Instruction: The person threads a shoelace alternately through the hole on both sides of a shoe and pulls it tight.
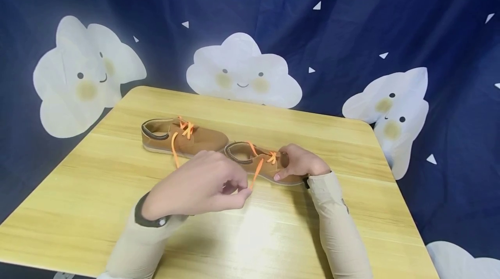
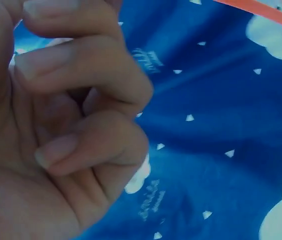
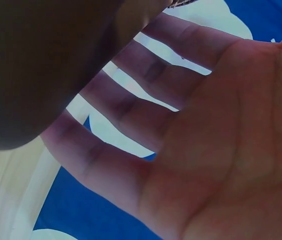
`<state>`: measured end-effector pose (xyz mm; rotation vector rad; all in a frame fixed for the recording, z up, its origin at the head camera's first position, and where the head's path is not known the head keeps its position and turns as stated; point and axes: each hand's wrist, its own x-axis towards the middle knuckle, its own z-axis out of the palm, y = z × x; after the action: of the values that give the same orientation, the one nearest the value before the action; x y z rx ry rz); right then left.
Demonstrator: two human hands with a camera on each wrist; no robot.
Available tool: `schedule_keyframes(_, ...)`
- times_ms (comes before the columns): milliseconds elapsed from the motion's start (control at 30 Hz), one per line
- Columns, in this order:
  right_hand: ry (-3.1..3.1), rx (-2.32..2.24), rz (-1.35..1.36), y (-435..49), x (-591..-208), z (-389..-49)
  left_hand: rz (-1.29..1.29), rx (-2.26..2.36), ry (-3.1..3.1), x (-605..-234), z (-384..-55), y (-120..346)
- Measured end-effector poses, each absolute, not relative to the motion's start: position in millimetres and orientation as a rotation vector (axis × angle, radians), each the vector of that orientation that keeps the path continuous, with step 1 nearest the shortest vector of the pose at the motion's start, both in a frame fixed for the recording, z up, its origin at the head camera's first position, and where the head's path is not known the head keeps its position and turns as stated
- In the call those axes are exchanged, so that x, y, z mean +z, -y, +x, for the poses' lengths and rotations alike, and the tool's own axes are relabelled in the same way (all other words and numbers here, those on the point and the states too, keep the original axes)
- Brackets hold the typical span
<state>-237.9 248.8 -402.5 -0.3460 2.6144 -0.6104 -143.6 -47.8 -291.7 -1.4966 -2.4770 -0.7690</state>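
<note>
Two brown shoes with orange laces stand on the table, toes to the right. At the toe of the nearer shoe (image 1: 250, 167), my right hand (image 1: 302, 160) grips it, thumb on the near side and fingers over the far side. My left hand (image 1: 199, 183) pinches the end of that shoe's orange lace (image 1: 256, 172), pulled taut toward me. Curled fingers (image 2: 96, 65) fill the left wrist view, and the lace crosses its top right corner. In the right wrist view the shoe's dark toe (image 3: 41, 65) lies against spread fingers. The other shoe (image 1: 207, 140) sits behind and left, its heel end open.
Both shoes rest on a light wooden table (image 1: 117, 183) with rounded far corners. A loose orange lace (image 1: 174, 149) hangs down the side of the left shoe. Behind the table hangs a dark blue curtain (image 1: 164, 62) printed with white smiling clouds.
</note>
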Motion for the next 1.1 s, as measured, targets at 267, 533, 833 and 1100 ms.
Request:
schedule_keyframes(267,-2.614,-0.633,-0.371,-252,-405,-240,-1.58,-0.513,2.783,-304,-155,51)
schedule_keyframes(533,-2.583,-0.667,-0.451,-255,-408,-238,-1.247,-0.167,3.252,-337,-191,24)
schedule_keyframes(833,-2.809,-0.984,-0.67,-255,-392,-236,-1.067,-0.606,2.848,-385,-230,-12)
schedule_keyframes(1100,-2.898,-0.931,-0.886,-232,-394,-242,-1.221,-0.65,2.812,-388,-236,-16)
